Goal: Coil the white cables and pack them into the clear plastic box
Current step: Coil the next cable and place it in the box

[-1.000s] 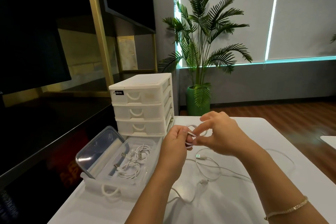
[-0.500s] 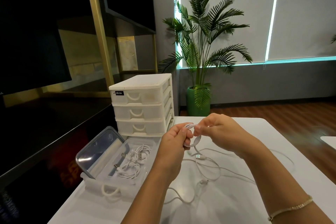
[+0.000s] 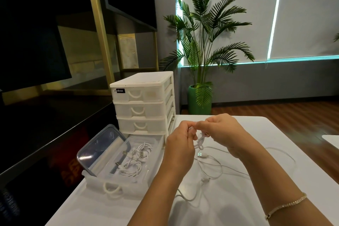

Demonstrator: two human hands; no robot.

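My left hand (image 3: 180,144) and my right hand (image 3: 222,132) meet above the white table (image 3: 256,198), both pinching a small coil of white cable (image 3: 200,141) between them. The rest of that cable trails down and lies in loose loops on the table (image 3: 216,169), with a USB plug (image 3: 201,155) just below the coil. To the left, the clear plastic box (image 3: 152,145) lies open and holds coiled white cables (image 3: 135,161). Its clear lid (image 3: 100,147) leans against the box's left side.
A white three-drawer organiser (image 3: 143,104) stands behind the box at the table's far left corner. A pulled-out drawer with a white handle (image 3: 111,188) sits under the box. A potted palm (image 3: 201,60) stands beyond the table. Dark shelving fills the left.
My hands have risen slightly and drawn closer together, and the cable loop between them has tightened into a smaller coil. The loose cable on the table has shifted a little.
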